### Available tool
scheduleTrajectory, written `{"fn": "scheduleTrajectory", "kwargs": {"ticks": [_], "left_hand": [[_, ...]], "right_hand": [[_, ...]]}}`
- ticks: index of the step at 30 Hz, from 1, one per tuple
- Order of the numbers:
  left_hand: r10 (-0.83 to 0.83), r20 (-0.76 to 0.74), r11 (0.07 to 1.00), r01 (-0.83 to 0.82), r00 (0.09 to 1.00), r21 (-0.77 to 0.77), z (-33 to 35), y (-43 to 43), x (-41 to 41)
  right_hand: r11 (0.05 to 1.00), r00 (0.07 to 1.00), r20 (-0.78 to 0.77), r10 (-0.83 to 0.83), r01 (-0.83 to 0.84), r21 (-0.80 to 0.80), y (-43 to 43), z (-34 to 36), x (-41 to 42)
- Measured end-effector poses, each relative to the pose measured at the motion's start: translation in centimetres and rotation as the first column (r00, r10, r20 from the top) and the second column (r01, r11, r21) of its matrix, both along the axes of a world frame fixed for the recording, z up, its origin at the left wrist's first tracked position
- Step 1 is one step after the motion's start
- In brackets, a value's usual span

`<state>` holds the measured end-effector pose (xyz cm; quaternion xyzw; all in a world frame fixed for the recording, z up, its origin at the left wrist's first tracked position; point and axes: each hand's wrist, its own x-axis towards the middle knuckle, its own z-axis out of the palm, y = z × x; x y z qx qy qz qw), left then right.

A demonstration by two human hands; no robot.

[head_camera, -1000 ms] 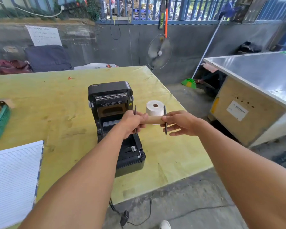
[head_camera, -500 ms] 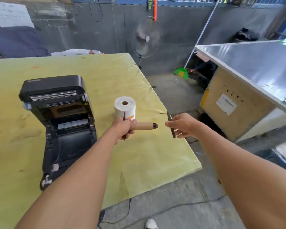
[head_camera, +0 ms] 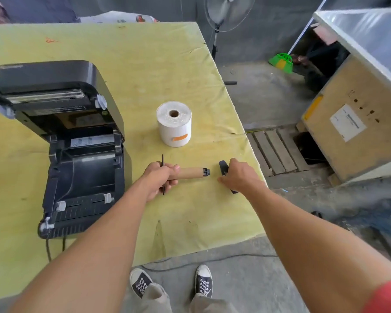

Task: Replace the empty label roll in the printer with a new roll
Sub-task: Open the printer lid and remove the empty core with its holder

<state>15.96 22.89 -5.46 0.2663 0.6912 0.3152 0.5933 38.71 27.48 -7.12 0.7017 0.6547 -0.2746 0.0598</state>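
The black label printer [head_camera: 77, 168] stands on the left of the yellow table [head_camera: 145, 71] with its lid raised and its roll bay bare. A new white label roll [head_camera: 174, 124] stands upright to its right. My left hand [head_camera: 158, 178] grips the empty brown cardboard core [head_camera: 191, 173], which sits on a black spindle with a flange still at my hand's side. The spindle's bare black tip points right. My right hand [head_camera: 238, 177] holds the detached black end flange [head_camera: 224, 169] low over the table, a short gap from that tip.
The table's right edge runs just beyond my right hand. A standing fan [head_camera: 228, 12] is behind the table. A wooden crate [head_camera: 352, 123] under a metal-topped bench stands at right, with a pallet [head_camera: 278, 150] on the floor. A cable [head_camera: 208, 260] lies by my shoes.
My right hand pulled the black end flange off the spindle and moved it down toward the table. My left hand carried the core away from the printer. The view tilted down.
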Motion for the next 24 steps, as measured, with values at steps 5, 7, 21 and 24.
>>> {"fn": "scheduleTrajectory", "kwargs": {"ticks": [5,7,21,24], "left_hand": [[0.037,0.038,0.998,-0.036,0.999,-0.045,-1.3,0.4,-0.1],[0.054,0.063,0.998,-0.051,0.997,-0.047,-1.6,1.0,0.0],[0.115,0.162,0.993,-0.113,0.980,-0.019,-0.2,1.2,-0.5],[0.121,0.188,0.993,-0.120,0.975,-0.019,-0.2,0.8,-0.4]], "right_hand": [[0.999,0.999,-0.023,-0.023,0.022,-0.033,0.9,-0.6,-0.1],[0.998,0.999,-0.035,-0.016,0.013,-0.059,1.3,-0.6,0.1],[0.885,0.590,-0.681,-0.434,0.138,-0.444,1.3,1.8,-2.1],[0.890,0.516,-0.732,-0.444,0.161,-0.426,1.3,1.7,-2.5]]}}
